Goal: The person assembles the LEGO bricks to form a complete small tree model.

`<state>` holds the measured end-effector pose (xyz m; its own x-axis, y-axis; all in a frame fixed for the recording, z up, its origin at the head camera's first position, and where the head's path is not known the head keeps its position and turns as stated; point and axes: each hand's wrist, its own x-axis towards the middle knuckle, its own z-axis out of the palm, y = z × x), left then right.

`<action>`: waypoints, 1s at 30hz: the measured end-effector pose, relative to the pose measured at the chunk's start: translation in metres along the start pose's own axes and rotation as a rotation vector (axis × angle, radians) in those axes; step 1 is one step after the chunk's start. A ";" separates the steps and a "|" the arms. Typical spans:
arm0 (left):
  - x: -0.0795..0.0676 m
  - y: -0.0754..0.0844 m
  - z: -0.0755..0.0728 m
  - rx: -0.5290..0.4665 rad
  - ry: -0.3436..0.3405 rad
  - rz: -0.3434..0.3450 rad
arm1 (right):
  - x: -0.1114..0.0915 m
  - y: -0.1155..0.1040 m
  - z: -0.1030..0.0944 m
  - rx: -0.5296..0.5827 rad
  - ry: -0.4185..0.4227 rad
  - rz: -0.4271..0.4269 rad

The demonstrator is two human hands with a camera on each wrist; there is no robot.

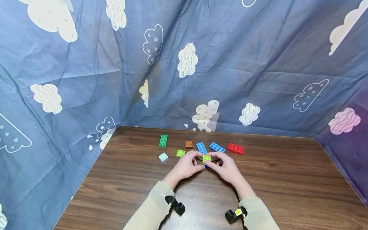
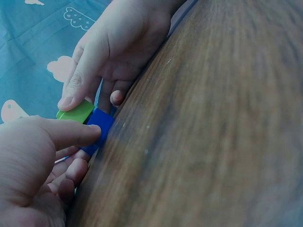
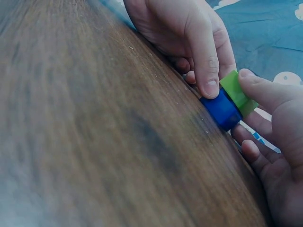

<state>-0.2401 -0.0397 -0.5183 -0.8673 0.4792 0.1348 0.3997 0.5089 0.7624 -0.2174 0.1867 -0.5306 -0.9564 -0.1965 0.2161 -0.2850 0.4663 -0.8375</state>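
Near the middle of the table, both hands meet at a small two-brick stack. A dark blue toy brick [image 3: 221, 111] is at the bottom, close to the tabletop, and my left hand [image 1: 186, 165] pinches it with the thumb on its near side. On top of it is a lime green brick [image 1: 206, 158], which my right hand [image 1: 225, 167] holds between thumb and fingers. The lime brick [image 2: 77, 112] touches the blue one in both wrist views; whether the studs are fully seated I cannot tell. Fingers hide the far sides of both bricks.
Behind the hands lie a green brick [image 1: 163, 140], a brown brick [image 1: 188, 145], two blue bricks [image 1: 202, 148] and a red brick [image 1: 235, 149]. Left of the hands are another lime brick [image 1: 180, 153] and a pale blue brick [image 1: 163, 157]. A cloud-patterned curtain [image 1: 172, 92] borders the wooden table [image 1: 287, 185].
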 end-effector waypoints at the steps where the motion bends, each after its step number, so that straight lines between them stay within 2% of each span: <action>1: 0.000 0.000 0.000 0.000 -0.001 -0.002 | 0.000 0.000 0.000 0.002 -0.001 0.001; 19: -0.001 0.001 0.000 -0.004 0.005 0.005 | 0.000 -0.003 -0.001 -0.007 0.005 -0.014; 30: 0.000 -0.002 0.000 0.011 0.007 0.012 | 0.001 -0.008 -0.001 -0.016 0.000 0.028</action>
<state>-0.2407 -0.0405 -0.5200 -0.8641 0.4809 0.1483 0.4137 0.5111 0.7534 -0.2165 0.1833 -0.5232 -0.9640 -0.1829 0.1929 -0.2591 0.4855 -0.8349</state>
